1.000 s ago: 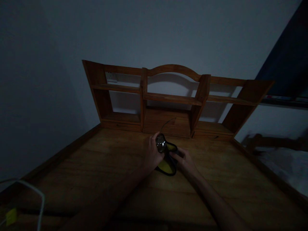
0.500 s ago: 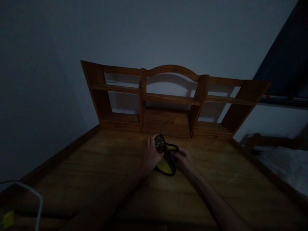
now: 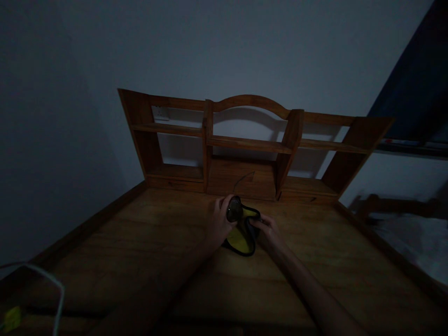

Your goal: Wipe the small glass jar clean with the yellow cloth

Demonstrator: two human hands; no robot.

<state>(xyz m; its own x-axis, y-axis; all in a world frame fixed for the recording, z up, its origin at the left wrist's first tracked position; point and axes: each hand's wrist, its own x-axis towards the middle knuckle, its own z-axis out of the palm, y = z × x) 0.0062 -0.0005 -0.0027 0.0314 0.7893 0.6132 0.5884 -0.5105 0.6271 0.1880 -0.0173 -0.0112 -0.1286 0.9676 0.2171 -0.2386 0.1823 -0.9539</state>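
Note:
My left hand (image 3: 220, 223) is closed on what looks like a pair of sunglasses; a dark, glossy, rounded lens (image 3: 234, 210) shows past the fingers and thumb. Just below and to its right lies a soft-looking case (image 3: 240, 241) with a yellow lining and a black rim, spread open above the wooden desk (image 3: 280, 280). My right hand (image 3: 268, 229) pinches the case's right edge, where the rim bends inward. The lens is at the upper left of the case's opening; whether they touch is too dark to tell.
A wooden shelf unit (image 3: 250, 145) stands along the desk's back, against the wall. A thin dark curved line (image 3: 244, 177) shows before its middle panel. At the lower left are a white cable (image 3: 58, 282) and a yellow item (image 3: 12, 318). Pale bedding (image 3: 413, 238) lies beyond the right edge.
The lens in my left hand has turned slightly and shifted a little to the right. My right hand keeps its hold on the case, nearly still.

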